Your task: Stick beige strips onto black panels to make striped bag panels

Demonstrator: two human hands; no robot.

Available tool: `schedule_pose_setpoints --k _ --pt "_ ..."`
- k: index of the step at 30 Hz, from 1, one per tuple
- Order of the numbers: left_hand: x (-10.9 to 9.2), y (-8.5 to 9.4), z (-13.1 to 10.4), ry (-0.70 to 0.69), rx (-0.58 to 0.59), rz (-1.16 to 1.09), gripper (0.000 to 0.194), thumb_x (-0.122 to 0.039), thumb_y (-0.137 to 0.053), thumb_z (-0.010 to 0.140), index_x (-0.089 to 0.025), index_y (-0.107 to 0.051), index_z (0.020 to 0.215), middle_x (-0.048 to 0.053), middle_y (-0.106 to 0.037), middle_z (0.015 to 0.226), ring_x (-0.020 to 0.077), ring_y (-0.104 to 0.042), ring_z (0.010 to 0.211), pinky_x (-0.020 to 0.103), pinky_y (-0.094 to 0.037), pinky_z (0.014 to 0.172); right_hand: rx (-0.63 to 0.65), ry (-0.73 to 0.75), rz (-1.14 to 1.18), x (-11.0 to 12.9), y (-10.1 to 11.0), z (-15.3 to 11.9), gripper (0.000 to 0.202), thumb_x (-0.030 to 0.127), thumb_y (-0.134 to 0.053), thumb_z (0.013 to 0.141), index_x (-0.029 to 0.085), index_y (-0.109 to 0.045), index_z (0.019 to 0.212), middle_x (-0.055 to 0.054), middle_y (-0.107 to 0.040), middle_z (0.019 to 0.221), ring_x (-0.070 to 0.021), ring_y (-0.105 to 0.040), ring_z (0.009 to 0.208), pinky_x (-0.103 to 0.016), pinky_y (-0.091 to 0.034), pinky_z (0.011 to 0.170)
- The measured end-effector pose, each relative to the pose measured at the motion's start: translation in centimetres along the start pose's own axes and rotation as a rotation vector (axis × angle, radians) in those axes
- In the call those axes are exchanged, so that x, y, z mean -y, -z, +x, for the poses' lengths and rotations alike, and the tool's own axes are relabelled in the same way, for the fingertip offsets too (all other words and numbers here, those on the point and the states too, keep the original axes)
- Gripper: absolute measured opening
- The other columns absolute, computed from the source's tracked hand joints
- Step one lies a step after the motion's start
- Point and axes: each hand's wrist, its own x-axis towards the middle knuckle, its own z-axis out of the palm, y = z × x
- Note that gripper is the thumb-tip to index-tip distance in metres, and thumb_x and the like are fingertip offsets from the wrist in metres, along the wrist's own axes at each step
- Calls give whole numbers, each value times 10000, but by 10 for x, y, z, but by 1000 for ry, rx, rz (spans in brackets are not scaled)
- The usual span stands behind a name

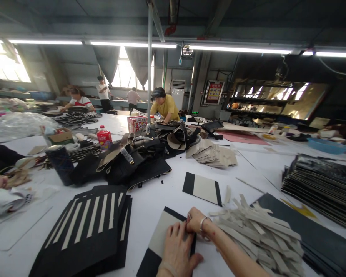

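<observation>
A panel with a pale grey board face and black borders (pixel 158 234) lies on the white table, angled in front of me. My left hand (pixel 177 244) rests flat on it, fingers stretched forward and thumb out to the right. At the panel's right black edge, my right hand (pixel 194 220) is closed with curled fingertips; what they pinch is hidden. A bracelet circles that wrist. Just beyond lies a similar bordered panel (pixel 203 187). Beside my right forearm is a loose heap of pale grey strips (pixel 265 231).
Black panels with pale stripes (pixel 86 223) lie at left. Black bag pieces (pixel 138 157) and a pile of beige pieces (pixel 212 153) sit farther back. Stacked black panels (pixel 320 188) stand at right. Across the table a person in yellow (pixel 168 107) leans over; others are behind.
</observation>
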Motion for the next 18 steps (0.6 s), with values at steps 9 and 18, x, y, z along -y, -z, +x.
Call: schedule_pose_setpoints --k 9,18 --pt "11 -5 -20 -127 -74 -57 703 -663 -550 721 -408 -322 1334 14 -233 1477 323 -238 1308 532 -166 1076 -113 103 75 7 -2 -38 74 133 -542 526 180 -543 582 59 -489 505 -89 -448 518 -192 -289 460" --pt "47 -56 -84 -150 -449 293 378 -501 -574 802 -429 -529 1171 37 -580 1216 259 -527 1107 404 -438 915 -253 66 83 4 -4 -45 67 151 -590 604 171 -543 560 31 -502 543 -120 -448 588 -235 -303 545"
